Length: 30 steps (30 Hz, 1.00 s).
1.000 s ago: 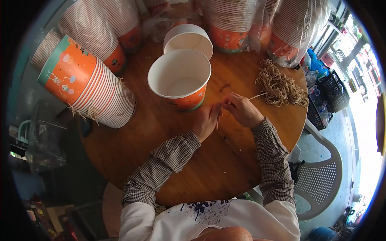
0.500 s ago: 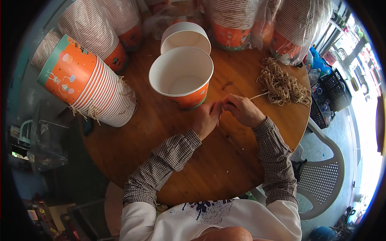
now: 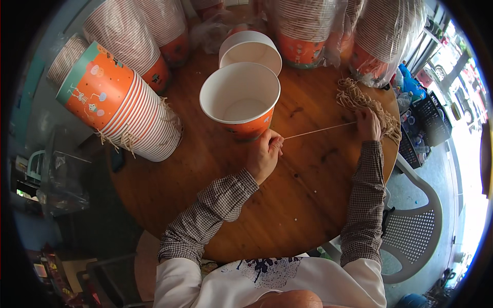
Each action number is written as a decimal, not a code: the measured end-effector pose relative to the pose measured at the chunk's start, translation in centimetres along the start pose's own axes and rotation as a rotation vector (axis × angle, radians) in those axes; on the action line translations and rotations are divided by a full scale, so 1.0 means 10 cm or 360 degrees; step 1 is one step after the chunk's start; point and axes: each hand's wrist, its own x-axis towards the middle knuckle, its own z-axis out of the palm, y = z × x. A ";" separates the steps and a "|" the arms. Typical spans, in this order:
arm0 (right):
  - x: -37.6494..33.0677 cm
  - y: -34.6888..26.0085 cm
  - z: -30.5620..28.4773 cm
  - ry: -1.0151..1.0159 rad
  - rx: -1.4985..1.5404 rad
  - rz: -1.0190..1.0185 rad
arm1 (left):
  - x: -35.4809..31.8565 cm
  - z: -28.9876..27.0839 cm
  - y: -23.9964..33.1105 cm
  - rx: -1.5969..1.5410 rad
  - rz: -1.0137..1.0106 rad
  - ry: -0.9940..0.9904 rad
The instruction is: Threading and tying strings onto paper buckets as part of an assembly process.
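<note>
A length of beige string [image 3: 318, 131] is stretched taut between my two hands above the table. Its near end is pinched between the fingertips of my left hand [image 3: 264, 159], just in front of a large paper bucket. Farther right, my right hand [image 3: 368, 126] has its fingers closed on the string, against a tangled pile of the same string [image 3: 353, 94]. The paper bucket [image 3: 239, 93], orange outside and white inside, stands upright, its open mouth toward me. Behind it a second paper bucket [image 3: 252, 49] partly shows.
A tilted stack of nested orange buckets [image 3: 126, 102], with string bits on it, leans at the left. Plastic-wrapped bucket stacks [image 3: 303, 31] line the back of the round wooden table [image 3: 287, 205]. A grey perforated chair [image 3: 413, 233] and black crate [image 3: 436, 120] are at right.
My right hand has moved away from my left, up and right to the string pile, drawing the string out straight. My left hand stays in nearly the same spot.
</note>
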 end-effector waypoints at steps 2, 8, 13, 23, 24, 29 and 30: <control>-0.10 -0.16 -0.03 -0.0022 0.0159 -0.0003 | -0.02 -0.02 0.01 -0.0003 0.0000 -0.0002; -0.78 -1.37 -0.20 -0.1540 0.1275 -0.0241 | -0.07 -0.07 0.09 0.0073 0.0027 0.0004; -0.86 -1.28 0.04 -0.1232 0.1277 -0.0596 | -0.01 -0.06 0.05 0.0045 0.0044 0.0007; -0.84 -1.39 -0.13 -0.1379 0.1496 -0.0362 | 0.01 -0.11 0.07 0.0173 -0.0031 -0.0039; -0.84 -1.38 -0.12 -0.1378 0.1499 -0.0366 | 0.01 -0.09 0.08 0.0098 0.0008 0.0011; -0.90 -1.38 -0.08 -0.1288 0.1396 -0.0319 | -0.02 -0.07 0.05 0.0152 0.0126 0.0091; -0.92 -1.40 -0.08 -0.1295 0.1403 -0.0333 | -0.03 -0.07 0.02 0.0180 0.0202 0.0100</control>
